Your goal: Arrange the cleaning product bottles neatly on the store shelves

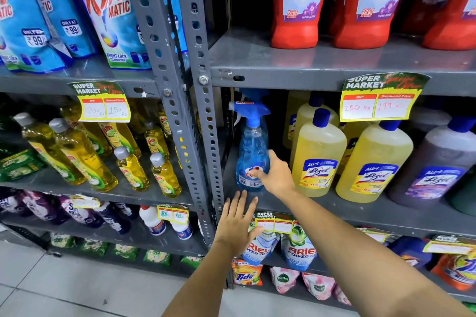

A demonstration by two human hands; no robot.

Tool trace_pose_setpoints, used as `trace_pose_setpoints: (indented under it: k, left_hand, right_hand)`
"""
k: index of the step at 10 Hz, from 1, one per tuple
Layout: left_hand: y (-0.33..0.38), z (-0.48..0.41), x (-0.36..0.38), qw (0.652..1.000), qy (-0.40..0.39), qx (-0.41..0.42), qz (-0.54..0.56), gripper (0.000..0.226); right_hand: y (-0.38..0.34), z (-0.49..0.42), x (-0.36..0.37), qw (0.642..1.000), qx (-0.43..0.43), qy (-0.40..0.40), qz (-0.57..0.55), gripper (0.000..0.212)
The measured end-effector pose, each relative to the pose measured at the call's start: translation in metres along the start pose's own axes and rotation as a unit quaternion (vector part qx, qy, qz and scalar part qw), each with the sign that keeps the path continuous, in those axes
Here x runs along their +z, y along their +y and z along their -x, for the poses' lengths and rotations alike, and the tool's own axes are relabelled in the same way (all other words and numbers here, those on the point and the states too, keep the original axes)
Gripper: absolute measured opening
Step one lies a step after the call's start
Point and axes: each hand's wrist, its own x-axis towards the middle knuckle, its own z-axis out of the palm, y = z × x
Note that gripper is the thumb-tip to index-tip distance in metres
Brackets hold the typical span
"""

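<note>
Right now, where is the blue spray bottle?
The blue spray bottle stands on the middle shelf, beside the grey upright post, left of the yellow bottles; the right hand touches it.

Glossy clear plastic spray bottle [252,154], matt grey painted metal shelf [322,211]

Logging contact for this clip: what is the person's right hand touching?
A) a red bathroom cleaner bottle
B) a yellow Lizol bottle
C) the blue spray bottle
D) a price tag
C: the right hand rests against the lower body of the blue spray bottle, fingers on its label, while the left hand hovers open below the shelf edge.
</note>
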Motion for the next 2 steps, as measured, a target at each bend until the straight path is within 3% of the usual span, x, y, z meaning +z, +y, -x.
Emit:
trace_pose_setpoints:
  k: [2]
  left_hand:
    - [-0.0003,0.0007,-0.0013,1.0,-0.002,0.004,-0.008,0.078]
  right_hand:
    - [0.0003,-0.0009,0.0021,1.0,0.001,-0.011,-0.006,0.056]
